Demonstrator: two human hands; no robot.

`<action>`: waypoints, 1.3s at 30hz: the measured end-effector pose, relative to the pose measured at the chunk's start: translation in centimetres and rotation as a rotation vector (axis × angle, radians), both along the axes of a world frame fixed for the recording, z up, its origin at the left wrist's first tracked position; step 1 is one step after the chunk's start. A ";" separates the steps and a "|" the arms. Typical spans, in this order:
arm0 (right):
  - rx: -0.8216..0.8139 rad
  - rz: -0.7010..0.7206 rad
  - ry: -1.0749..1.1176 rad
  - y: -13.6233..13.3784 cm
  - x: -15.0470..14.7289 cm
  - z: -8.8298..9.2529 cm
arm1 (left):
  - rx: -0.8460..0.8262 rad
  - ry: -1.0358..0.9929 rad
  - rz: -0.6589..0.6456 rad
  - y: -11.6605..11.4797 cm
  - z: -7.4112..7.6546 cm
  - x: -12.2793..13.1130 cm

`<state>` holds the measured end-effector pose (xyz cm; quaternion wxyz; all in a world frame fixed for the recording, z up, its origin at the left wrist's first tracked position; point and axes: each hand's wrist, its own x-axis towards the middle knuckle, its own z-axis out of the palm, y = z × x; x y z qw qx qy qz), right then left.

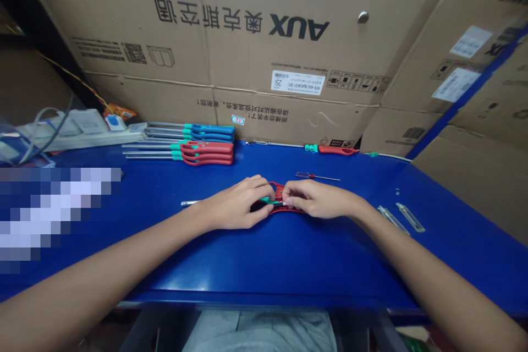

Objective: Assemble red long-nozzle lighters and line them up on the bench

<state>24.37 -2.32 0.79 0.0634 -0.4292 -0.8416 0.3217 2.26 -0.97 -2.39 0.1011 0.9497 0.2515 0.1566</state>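
Note:
An opened red lighter handle (pixel 279 191) lies on the blue table between my two hands, its inside facing up. A teal part and a small black piece with a white end (pixel 280 204) show inside it. My left hand (pixel 243 203) is closed around the lighter's left part, with its metal tube (pixel 190 203) sticking out beyond the wrist. My right hand (pixel 315 198) is closed in a pinch over the handle's right part, close to the white end. Its fingertips hide whatever they grip.
Several long-nosed lighters, red (pixel 210 153) and blue (pixel 212 132), are stacked at the back left by a power strip (pixel 107 135). A screwdriver (pixel 317 176) and a red lighter assembly (pixel 338 150) lie behind. Two clear plastic tanks (pixel 410 217) rest at right. Cardboard (pixel 247 55) walls the back.

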 end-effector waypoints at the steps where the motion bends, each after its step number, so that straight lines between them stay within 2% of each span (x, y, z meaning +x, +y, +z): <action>1: -0.001 -0.001 0.007 0.0 0.0 0.0 | 0.004 0.000 -0.001 0.0 0.0 0.0; 6: -0.072 0.002 0.047 -0.1 -0.2 -0.2 | 0.005 0.007 -0.017 0.1 0.1 0.0; 15: 0.003 0.023 0.032 0.1 -0.1 -0.2 | -0.010 0.012 -0.040 0.3 0.2 -0.3; 24: -0.054 0.033 0.062 0.0 -0.2 -0.2 | -0.018 -0.025 -0.072 0.7 -0.1 -0.5; 39: 0.027 0.001 0.024 0.0 -0.3 -0.4 | -0.031 -0.083 -0.038 0.8 -0.7 -0.2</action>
